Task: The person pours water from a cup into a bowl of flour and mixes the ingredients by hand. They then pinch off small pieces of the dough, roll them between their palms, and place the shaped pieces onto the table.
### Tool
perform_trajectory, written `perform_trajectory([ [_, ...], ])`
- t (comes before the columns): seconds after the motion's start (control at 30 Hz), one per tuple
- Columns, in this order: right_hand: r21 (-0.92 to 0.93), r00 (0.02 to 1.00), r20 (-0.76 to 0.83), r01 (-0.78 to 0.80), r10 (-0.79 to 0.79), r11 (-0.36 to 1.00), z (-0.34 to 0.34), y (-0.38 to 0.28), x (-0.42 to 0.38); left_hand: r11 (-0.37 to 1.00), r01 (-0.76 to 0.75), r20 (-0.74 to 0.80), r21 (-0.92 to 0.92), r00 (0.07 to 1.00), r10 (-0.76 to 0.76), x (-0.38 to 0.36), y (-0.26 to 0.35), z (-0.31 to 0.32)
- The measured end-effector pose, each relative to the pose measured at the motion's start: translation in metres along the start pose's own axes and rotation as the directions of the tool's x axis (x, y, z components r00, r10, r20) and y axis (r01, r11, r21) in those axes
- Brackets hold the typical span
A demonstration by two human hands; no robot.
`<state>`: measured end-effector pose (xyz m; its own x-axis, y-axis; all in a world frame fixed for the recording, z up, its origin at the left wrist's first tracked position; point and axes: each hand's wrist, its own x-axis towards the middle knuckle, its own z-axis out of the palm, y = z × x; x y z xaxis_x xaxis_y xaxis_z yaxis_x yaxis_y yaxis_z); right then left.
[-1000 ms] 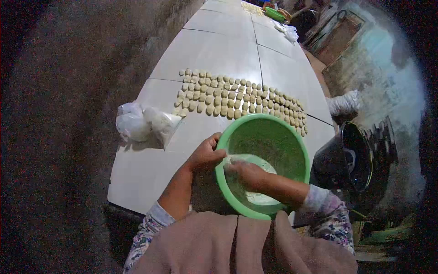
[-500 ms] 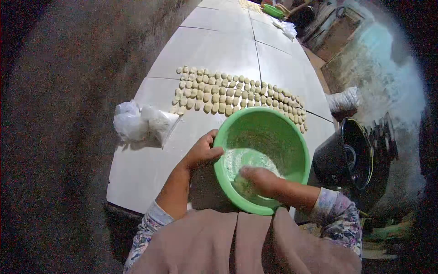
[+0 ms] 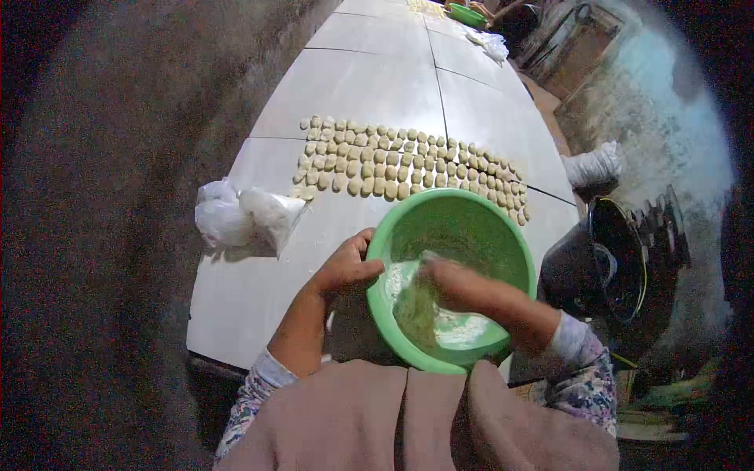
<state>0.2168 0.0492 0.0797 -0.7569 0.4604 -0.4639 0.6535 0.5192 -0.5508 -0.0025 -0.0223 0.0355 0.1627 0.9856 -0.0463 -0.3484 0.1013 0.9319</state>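
A green plastic basin (image 3: 528, 251) leans tilted at the near edge of the table, its mouth facing up and toward me. My left hand (image 3: 349, 263) grips its left rim, thumb over the lip and fingers on the outside. Inside the basin, my right hand (image 3: 452, 281) is smeared by motion, so its fingers cannot be made out. White flour-like powder (image 3: 463, 330) coats the basin's lower inside, around and below the right hand. Beyond the basin, rows of small pale dough pieces (image 3: 385, 169) lie across the table.
White plastic bags (image 3: 247, 216), apparently with powder in them, sit at the table's left edge. A black bucket (image 3: 577, 267) stands tipped at the right, near a white sack (image 3: 593, 166). At the table's far end are another green basin (image 3: 466, 14) and a plastic bag (image 3: 492, 45).
My right hand has swept slightly up inside the basin, and the powder has shifted, with more showing low on the right. The left hand keeps its hold on the rim.
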Motion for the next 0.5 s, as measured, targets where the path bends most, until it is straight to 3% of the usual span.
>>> perform_trajectory([
  [0.03,-0.169,0.978,-0.163,0.098,-0.126,0.981,-0.008,0.006,0.004,1.000,0.004,-0.020,-0.020,1.000,-0.005,-0.002,0.002,0.003],
  [0.1,-0.121,0.926,-0.309,0.188,-0.217,0.975,-0.017,0.002,0.021,0.999,0.031,-0.017,0.011,0.999,-0.031,-0.004,0.003,0.007],
  [0.17,0.196,0.985,-0.147,-0.065,0.094,0.979,-0.007,-0.018,0.022,0.995,0.066,-0.033,0.078,0.997,-0.063,-0.003,0.008,0.004],
  [0.2,0.629,0.943,-0.020,-0.246,0.332,0.738,-0.003,-0.042,0.013,0.990,0.062,-0.010,0.127,0.998,-0.061,-0.002,0.005,-0.002],
  [0.23,0.636,0.995,0.011,-0.080,0.095,0.767,0.025,-0.028,0.027,0.989,0.068,-0.016,0.128,0.998,-0.066,-0.004,0.008,0.000],
  [0.27,0.355,0.995,0.086,-0.083,0.056,0.931,0.041,-0.004,0.023,0.990,0.076,-0.025,0.118,0.997,-0.074,-0.004,0.011,0.003],
  [0.3,0.036,0.985,0.169,-0.051,0.044,0.998,0.027,-0.030,0.001,0.991,0.081,-0.032,0.105,0.996,-0.078,-0.005,0.013,0.005],
  [0.33,0.035,0.984,0.170,-0.053,0.047,0.998,0.018,-0.038,-0.011,0.991,0.105,-0.027,0.086,0.994,-0.103,-0.005,0.010,0.003],
  [0.4,-0.131,0.943,0.326,0.116,-0.068,0.985,0.002,-0.037,-0.032,0.992,0.100,-0.044,0.070,0.994,-0.097,-0.004,0.006,0.001],
  [0.43,-0.137,0.939,0.336,0.123,-0.071,0.983,0.005,-0.027,-0.038,0.993,0.100,-0.066,0.060,0.993,-0.096,-0.004,0.003,-0.002],
  [0.5,0.167,0.888,0.096,0.431,-0.450,0.887,0.016,-0.021,-0.053,0.997,0.054,-0.041,0.048,0.998,-0.052,-0.002,-0.001,-0.006],
])
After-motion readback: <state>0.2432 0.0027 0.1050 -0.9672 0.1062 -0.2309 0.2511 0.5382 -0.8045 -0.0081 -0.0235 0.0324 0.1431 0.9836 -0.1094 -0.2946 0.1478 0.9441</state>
